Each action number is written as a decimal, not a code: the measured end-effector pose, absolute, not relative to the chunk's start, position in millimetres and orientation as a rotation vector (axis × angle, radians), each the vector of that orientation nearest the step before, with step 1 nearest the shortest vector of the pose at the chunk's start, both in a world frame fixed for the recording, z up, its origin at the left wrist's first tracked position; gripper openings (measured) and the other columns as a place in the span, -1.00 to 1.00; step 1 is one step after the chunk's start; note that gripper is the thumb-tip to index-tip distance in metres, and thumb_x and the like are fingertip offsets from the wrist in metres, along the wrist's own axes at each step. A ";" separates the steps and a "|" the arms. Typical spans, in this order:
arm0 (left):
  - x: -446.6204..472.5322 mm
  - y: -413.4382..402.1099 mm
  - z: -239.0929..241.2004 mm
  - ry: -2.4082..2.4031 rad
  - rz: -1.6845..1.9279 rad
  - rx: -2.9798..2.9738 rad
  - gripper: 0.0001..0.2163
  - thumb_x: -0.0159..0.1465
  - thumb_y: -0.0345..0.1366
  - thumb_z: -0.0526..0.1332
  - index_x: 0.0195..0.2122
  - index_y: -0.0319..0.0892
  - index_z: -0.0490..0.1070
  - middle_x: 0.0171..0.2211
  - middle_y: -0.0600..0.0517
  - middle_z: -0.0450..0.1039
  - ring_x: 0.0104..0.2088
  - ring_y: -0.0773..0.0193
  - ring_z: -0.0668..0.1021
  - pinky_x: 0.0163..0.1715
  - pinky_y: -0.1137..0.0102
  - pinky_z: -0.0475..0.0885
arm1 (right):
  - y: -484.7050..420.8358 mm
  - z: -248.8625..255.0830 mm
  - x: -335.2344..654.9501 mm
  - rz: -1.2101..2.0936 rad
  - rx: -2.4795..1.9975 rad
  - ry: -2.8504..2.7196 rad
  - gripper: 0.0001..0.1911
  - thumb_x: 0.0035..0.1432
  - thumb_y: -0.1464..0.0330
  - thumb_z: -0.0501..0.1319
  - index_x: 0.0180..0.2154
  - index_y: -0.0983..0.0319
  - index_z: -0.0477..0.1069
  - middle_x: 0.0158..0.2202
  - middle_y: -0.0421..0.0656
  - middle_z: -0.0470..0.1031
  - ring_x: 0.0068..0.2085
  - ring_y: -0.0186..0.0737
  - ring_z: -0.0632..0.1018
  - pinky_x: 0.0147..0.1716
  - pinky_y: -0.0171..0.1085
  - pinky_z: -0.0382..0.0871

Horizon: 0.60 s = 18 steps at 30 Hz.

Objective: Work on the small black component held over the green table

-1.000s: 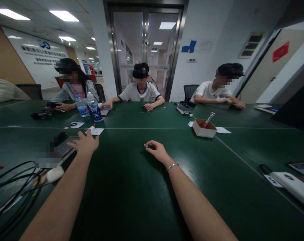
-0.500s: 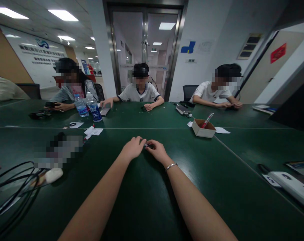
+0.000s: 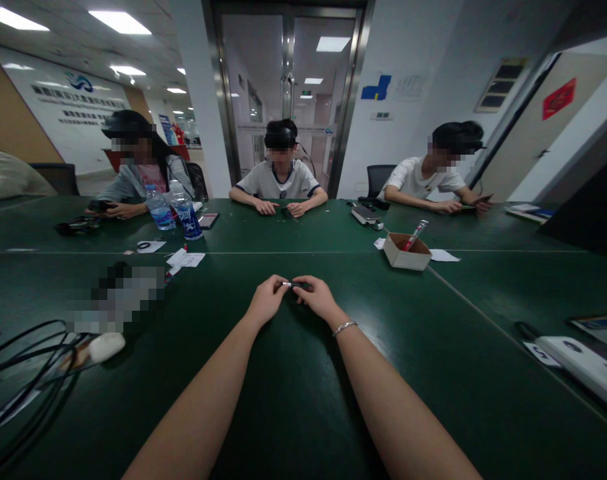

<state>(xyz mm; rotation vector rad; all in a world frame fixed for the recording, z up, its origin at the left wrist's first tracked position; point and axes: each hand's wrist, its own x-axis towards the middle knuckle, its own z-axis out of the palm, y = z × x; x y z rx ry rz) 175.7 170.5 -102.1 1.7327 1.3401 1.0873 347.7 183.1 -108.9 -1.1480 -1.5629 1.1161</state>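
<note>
From the head view, the only one there was, the small dark object (image 3: 294, 285) lay crosswise between the two hands, its long axis running left to right, roughly level and parallel to the near edge of the green table (image 3: 303, 400). It was too small to name with any certainty; a pale, shiny tip showed at its left end. The left hand (image 3: 267, 300) had its fingertips closed on that left end, and the right hand (image 3: 317, 298) pinched the darker right end, so each hand gripped one end and neither was clearly nearer than the other. The object sat just above the table, straight ahead of the person and between the thumbs and forefingers, with both forearms converging on it. Whether it touched the table could not be told. A thin bracelet (image 3: 344, 327) circled the right wrist.

To the left, well apart from the hands, black cables (image 3: 28, 353) looped beside a white oval thing (image 3: 106, 347). Farther out on the right stood an open cardboard box (image 3: 407, 252) with a red pen leaning in it. Two water bottles (image 3: 176, 213) stood on the far left side of the table, where three other people sat with their own hands at rest or busy.
</note>
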 end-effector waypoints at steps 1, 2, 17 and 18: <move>175.8 170.2 -101.5 1.354 1.087 1.726 -0.85 0.29 -0.24 0.15 -0.21 -0.13 0.45 -0.24 0.00 0.54 -0.20 0.22 0.55 -0.14 0.35 0.41 | 183.5 -108.0 348.0 1.153 -1.137 -1.543 -0.76 0.10 0.46 0.25 -0.14 0.29 0.48 -0.34 -0.14 0.52 -0.56 -0.40 0.48 -0.58 -0.41 0.37; 175.9 169.7 -100.7 1.369 1.081 1.722 -0.84 0.29 -0.22 0.14 -0.21 -0.13 0.45 -0.26 0.00 0.54 -0.22 0.22 0.55 -0.16 0.35 0.40 | 183.9 -107.2 348.4 1.177 -1.117 -1.532 -0.77 0.11 0.46 0.24 -0.14 0.29 0.48 -0.36 -0.15 0.52 -0.55 -0.39 0.50 -0.58 -0.42 0.38; 178.3 161.0 -92.2 1.579 1.054 1.726 -0.63 0.34 0.00 -0.01 -0.40 -0.12 0.40 -0.46 0.05 0.47 -0.42 0.24 0.50 -0.39 0.39 0.29 | 182.5 -103.9 354.1 1.419 -0.892 -1.309 -0.71 0.07 0.43 0.36 -0.12 0.24 0.47 -0.22 -0.16 0.42 -0.33 -0.26 0.64 -0.29 -0.32 0.59; 178.0 161.4 -92.7 1.576 1.070 1.707 -0.62 0.34 0.01 -0.02 -0.40 -0.12 0.40 -0.46 0.04 0.48 -0.42 0.23 0.51 -0.38 0.39 0.30 | 181.6 -103.1 353.3 1.431 -0.876 -1.298 -0.70 0.06 0.43 0.37 -0.12 0.24 0.46 -0.22 -0.16 0.42 -0.33 -0.26 0.64 -0.28 -0.31 0.60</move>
